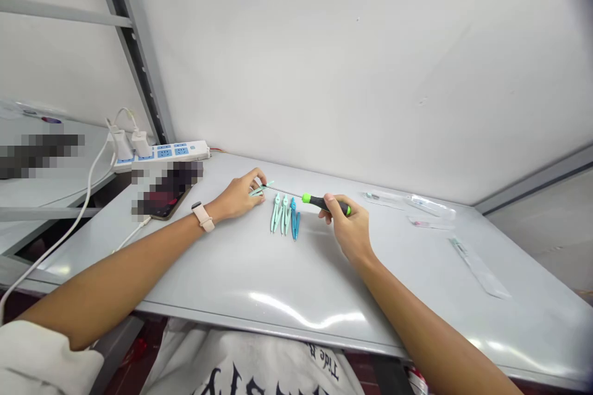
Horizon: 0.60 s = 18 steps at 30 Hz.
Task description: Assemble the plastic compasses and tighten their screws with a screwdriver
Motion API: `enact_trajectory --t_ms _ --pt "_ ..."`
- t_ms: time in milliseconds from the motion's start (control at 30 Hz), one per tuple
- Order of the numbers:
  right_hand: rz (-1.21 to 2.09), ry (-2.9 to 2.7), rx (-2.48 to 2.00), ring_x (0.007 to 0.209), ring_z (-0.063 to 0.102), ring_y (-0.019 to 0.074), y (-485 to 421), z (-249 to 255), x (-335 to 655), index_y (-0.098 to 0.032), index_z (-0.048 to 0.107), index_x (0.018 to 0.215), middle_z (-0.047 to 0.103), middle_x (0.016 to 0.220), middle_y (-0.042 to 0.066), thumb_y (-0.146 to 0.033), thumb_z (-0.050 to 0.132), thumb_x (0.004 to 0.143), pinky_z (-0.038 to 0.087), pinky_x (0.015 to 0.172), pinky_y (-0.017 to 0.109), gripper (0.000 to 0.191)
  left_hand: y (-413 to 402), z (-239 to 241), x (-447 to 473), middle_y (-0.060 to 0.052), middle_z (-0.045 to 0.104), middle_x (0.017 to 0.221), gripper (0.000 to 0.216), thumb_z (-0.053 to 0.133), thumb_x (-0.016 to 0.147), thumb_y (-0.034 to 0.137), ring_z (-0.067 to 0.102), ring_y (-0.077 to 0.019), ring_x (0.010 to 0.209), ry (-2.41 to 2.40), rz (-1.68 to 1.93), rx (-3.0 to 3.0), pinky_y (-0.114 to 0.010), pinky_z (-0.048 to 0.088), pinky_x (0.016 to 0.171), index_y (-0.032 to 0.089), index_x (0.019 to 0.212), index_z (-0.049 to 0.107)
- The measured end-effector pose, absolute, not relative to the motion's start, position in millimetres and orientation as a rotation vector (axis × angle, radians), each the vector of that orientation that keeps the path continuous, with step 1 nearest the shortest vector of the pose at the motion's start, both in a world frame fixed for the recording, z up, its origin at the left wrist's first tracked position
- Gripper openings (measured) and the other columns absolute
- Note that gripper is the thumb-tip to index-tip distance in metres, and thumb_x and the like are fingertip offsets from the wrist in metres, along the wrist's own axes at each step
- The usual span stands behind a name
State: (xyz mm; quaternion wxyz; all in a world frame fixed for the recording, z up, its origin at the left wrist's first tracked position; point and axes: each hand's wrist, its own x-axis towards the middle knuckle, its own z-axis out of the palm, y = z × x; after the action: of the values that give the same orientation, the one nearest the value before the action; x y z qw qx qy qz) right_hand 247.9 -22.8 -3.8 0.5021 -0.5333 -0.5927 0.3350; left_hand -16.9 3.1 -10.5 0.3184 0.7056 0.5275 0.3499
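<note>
My left hand [245, 193] pinches a light green drawing compass [258, 191] just above the table, its legs partly hidden by the fingers. My right hand [346, 220] grips a screwdriver [319, 200] by its black and bright green handle. The thin metal shaft points left, and its tip meets the held compass; the exact contact is too small to make out. Between my hands, two more light green compasses [276, 213] [286, 216] and a blue compass [295, 220] lie side by side in a row, legs toward me.
A white power strip [178, 151] with plugged-in chargers stands at the back left, by a phone [169, 191] on a cable. Several clear plastic sleeves [482, 268] lie on the right of the grey table [222, 284]. A white wall [352, 74] rises behind.
</note>
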Motion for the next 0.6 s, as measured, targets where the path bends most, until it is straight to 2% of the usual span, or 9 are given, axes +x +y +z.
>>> enact_trajectory --t_ms 600 --pt "0.839 -1.405 -1.317 0.056 0.048 0.0159 -21.2 -5.0 248.7 -0.021 0.065 0.067 0.065 0.062 0.003 -0.056 0.066 0.088 0.039 0.053 0.030 0.041 2.9 -9.2 -16.3 -0.001 0.065 0.086 0.028 0.068 0.078 0.032 0.067 -0.0215 0.086 1.364 0.946 1.838 -0.037 0.052 0.087 0.025 0.099 0.051"
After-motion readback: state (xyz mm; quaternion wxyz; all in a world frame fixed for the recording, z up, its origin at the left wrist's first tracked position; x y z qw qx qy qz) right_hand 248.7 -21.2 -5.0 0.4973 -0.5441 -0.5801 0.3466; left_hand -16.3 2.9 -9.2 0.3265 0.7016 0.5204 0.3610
